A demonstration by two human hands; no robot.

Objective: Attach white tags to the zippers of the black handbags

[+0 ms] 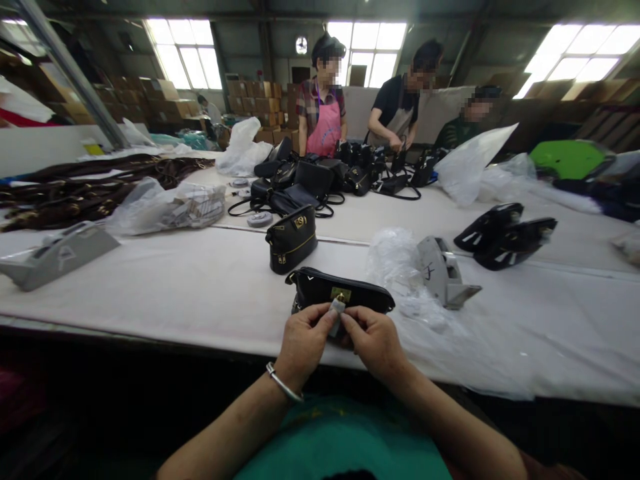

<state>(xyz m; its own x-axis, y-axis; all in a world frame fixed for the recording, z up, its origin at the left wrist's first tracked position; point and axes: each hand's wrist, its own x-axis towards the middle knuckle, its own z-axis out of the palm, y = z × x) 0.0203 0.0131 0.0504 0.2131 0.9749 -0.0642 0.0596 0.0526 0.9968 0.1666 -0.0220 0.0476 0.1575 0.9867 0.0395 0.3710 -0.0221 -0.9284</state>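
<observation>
Right in front of me, near the table's front edge, a black handbag [367, 293] with a gold clasp stands on the table. A small pale wrapping piece [337, 307] sits at the clasp, pinched from both sides. My left hand [306, 339] closes its thumb and finger on the piece's left side; a silver bangle is on that wrist. My right hand [377, 339] pinches the same piece from the right, over the bag's front. The bag's lower front is hidden by my hands. Just behind it stands a second black bag [293, 243] with gold zips and a clasp.
Clear plastic wrap [400, 267] and a grey tape dispenser [443, 273] lie to the right, with two dark bags [515, 237] beyond. Another dispenser [60, 257] is at left, near brown straps [100, 180]. Several black bags [310, 180] are piled before people working across the table.
</observation>
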